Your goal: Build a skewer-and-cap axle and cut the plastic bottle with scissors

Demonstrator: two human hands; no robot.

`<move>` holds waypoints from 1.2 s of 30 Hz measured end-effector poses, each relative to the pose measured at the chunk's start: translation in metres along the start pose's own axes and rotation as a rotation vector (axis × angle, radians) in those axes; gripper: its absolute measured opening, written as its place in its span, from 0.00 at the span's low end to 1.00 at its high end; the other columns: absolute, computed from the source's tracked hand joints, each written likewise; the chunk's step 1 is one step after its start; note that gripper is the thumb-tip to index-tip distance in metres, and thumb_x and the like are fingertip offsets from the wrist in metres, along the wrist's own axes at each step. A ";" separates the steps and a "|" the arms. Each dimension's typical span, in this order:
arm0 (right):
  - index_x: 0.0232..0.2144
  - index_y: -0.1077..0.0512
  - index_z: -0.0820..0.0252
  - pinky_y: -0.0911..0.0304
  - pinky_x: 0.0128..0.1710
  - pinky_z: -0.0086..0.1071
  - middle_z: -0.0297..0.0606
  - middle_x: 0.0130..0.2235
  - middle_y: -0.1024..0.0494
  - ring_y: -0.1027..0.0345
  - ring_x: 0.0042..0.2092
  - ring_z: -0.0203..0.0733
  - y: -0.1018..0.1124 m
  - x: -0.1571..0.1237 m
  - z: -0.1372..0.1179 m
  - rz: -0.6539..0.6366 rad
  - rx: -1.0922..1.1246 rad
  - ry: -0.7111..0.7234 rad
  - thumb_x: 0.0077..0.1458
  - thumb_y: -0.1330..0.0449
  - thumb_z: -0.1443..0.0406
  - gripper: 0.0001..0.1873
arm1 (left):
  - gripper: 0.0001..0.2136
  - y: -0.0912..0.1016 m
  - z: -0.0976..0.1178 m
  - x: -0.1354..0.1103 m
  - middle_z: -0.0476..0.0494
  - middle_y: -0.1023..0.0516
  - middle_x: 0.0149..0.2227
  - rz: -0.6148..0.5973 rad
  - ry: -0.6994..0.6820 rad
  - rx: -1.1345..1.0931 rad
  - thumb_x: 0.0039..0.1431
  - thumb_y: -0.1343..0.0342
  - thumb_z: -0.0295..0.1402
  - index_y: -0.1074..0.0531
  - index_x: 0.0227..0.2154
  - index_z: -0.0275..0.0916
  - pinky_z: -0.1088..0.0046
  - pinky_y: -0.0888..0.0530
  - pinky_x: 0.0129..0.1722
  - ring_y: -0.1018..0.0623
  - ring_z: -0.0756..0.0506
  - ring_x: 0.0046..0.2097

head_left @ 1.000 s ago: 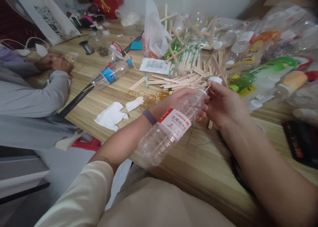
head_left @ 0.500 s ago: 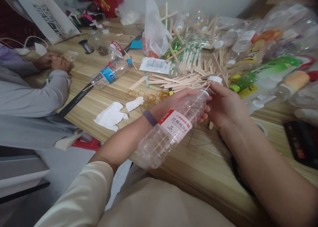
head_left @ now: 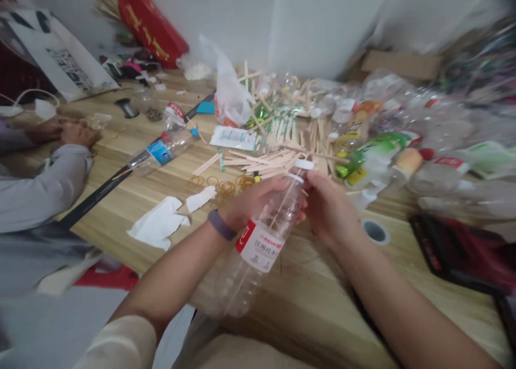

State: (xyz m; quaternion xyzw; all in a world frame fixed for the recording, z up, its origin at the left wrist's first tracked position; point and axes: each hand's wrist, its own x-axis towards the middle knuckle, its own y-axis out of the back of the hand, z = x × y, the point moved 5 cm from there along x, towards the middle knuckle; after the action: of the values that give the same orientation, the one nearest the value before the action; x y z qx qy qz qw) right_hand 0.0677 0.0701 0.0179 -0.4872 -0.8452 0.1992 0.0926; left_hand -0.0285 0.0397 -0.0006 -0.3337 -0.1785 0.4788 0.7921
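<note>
A clear plastic water bottle [head_left: 258,245] with a red and white label slants in front of me, its neck pointing up and away. My left hand [head_left: 264,197] is closed around its upper part, just below the neck. Inside the bottle runs a thin wooden stick [head_left: 280,207]. At the mouth is a white bottle cap [head_left: 304,164], and my right hand [head_left: 328,202] pinches at it with closed fingers. Blur hides how the cap sits on the neck.
Wooden sticks [head_left: 262,162], rubber bands [head_left: 228,187] and white gloves [head_left: 159,221] lie beyond my hands. Plastic bottles [head_left: 379,148] pile up at right, near a tape roll [head_left: 374,232]. Another person's hands [head_left: 76,132] are at left, past a blue-labelled bottle [head_left: 161,151].
The view has tilted up and shifted right, showing more wall and a cardboard box. Both hands still hold the bottle; the cap appears closer in line with the neck.
</note>
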 end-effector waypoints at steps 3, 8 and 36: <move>0.30 0.30 0.58 0.40 0.14 0.28 0.29 0.20 0.34 0.41 0.18 0.35 -0.003 -0.009 -0.002 -0.020 0.042 0.056 0.53 0.36 0.55 0.13 | 0.17 -0.008 0.007 -0.004 0.43 0.21 0.30 -0.051 -0.058 0.070 0.51 0.38 0.45 0.25 0.34 0.34 0.72 0.28 0.30 0.22 0.45 0.29; 0.30 0.27 0.59 0.36 0.18 0.30 0.31 0.21 0.32 0.37 0.21 0.37 -0.004 -0.019 -0.005 -0.051 0.035 0.067 0.54 0.36 0.56 0.12 | 0.18 -0.014 0.009 -0.009 0.44 0.22 0.30 -0.054 -0.077 0.071 0.50 0.37 0.46 0.25 0.34 0.35 0.73 0.30 0.27 0.22 0.45 0.28; 0.38 0.23 0.57 0.40 0.10 0.25 0.28 0.19 0.31 0.46 0.15 0.31 0.002 -0.017 0.011 -0.028 0.126 -0.117 0.40 0.27 0.47 0.28 | 0.20 -0.005 -0.016 -0.005 0.43 0.22 0.29 -0.012 0.049 0.064 0.47 0.37 0.48 0.23 0.32 0.33 0.72 0.28 0.29 0.22 0.45 0.28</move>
State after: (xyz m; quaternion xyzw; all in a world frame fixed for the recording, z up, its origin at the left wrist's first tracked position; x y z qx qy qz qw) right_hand 0.0742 0.0536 0.0073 -0.4561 -0.8416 0.2790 0.0763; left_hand -0.0182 0.0278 -0.0086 -0.3188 -0.1457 0.4714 0.8093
